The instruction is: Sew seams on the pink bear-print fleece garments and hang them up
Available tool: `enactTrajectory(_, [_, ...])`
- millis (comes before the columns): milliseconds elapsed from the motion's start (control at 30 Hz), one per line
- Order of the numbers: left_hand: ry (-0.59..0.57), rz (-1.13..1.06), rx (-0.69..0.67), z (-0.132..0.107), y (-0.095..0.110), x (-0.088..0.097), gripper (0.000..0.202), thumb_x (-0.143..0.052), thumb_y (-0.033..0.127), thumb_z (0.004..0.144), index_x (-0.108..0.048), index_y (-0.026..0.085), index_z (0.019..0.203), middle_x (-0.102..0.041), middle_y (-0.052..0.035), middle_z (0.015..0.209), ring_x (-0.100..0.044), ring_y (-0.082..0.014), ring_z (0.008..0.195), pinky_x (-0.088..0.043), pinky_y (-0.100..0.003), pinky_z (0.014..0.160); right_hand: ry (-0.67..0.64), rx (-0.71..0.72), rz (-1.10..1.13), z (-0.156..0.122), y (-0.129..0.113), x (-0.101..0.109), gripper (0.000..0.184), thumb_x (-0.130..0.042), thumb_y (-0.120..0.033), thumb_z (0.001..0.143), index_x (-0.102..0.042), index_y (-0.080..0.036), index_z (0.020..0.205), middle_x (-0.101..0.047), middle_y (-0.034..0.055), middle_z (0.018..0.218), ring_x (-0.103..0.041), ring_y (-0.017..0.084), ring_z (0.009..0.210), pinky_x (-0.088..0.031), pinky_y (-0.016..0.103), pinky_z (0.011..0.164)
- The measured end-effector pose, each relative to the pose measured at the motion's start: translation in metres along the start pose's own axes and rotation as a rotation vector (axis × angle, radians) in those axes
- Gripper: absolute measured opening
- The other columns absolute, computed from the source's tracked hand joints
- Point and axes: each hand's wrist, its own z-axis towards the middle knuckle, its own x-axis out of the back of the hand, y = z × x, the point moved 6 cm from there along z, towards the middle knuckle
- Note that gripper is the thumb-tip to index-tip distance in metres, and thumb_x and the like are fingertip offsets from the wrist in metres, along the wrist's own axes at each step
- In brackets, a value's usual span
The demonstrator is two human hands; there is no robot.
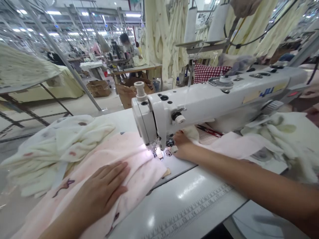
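A white sewing machine (199, 99) stands over pale pink printed fabric (139, 146), and its lamp lights the cloth at the needle and presser foot (156, 152). My left hand (107, 186) lies flat on this fabric, left of the needle, with the fingers stretched out. Under the machine's arm, just right of the needle, is my right hand (184, 146). Its fingers are mostly hidden behind the machine's knobs, so I cannot tell what they grip. The fabric's near corner reaches the machine bed in front of the needle.
Cream printed fabric (62, 142) is heaped on the left; more cloth (281, 132) lies at right. Red-handled tweezers or scissors (210, 130) rest behind my right forearm. A ruler scale (194, 212) runs along the table's front. Thread cones (190, 25) stand above; a co-worker (127, 49) sits farther back.
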Motion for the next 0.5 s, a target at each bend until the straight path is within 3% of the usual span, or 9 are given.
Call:
enactTrajectory(133, [-0.020, -0.041, 0.069, 0.006, -0.001, -0.001, 0.042, -0.052, 0.038, 0.086, -0.052, 0.020, 0.124, -0.058, -0.0072, 0.126, -0.054, -0.0249, 0.112, -0.047, -0.036, 0.092, -0.032, -0.010, -0.045, 0.001, -0.003, 0.000, 0.008, -0.057, -0.015, 0.082, -0.062, -0.010, 0.081, -0.064, 0.0104, 0.089, -0.058, 0.022, 0.086, -0.043, 0.040, 0.084])
enactTrajectory(300, [0.012, 0.035, 0.033, 0.001, 0.013, 0.014, 0.042, -0.053, 0.037, 0.086, -0.051, 0.021, 0.125, -0.058, -0.0057, 0.126, -0.057, -0.0238, 0.109, -0.051, -0.035, 0.087, 0.008, -0.060, -0.043, -0.004, -0.007, 0.005, 0.016, -0.056, -0.021, 0.086, -0.060, -0.013, 0.099, -0.062, 0.0057, 0.098, -0.057, 0.019, 0.094, -0.042, 0.040, 0.088])
enactTrajectory(433, [0.091, -0.041, 0.004, 0.001, 0.037, 0.047, 0.029, -0.053, 0.036, 0.085, -0.059, 0.023, 0.111, -0.067, -0.0040, 0.109, -0.062, -0.0217, 0.094, -0.052, -0.034, 0.078, 0.043, -0.086, -0.023, -0.018, -0.013, 0.007, 0.022, -0.056, -0.018, 0.084, -0.061, -0.010, 0.104, -0.063, 0.0139, 0.101, -0.058, 0.025, 0.094, -0.040, 0.039, 0.088])
enactTrajectory(500, [0.258, -0.175, 0.120, 0.018, 0.038, 0.077, 0.022, -0.051, 0.026, 0.087, -0.059, 0.023, 0.107, -0.066, -0.0044, 0.103, -0.060, -0.0197, 0.094, -0.050, -0.033, 0.080, 0.038, -0.068, -0.014, -0.027, -0.018, 0.008, 0.022, -0.055, -0.021, 0.085, -0.063, -0.011, 0.102, -0.064, 0.0151, 0.101, -0.058, 0.027, 0.094, -0.040, 0.038, 0.086])
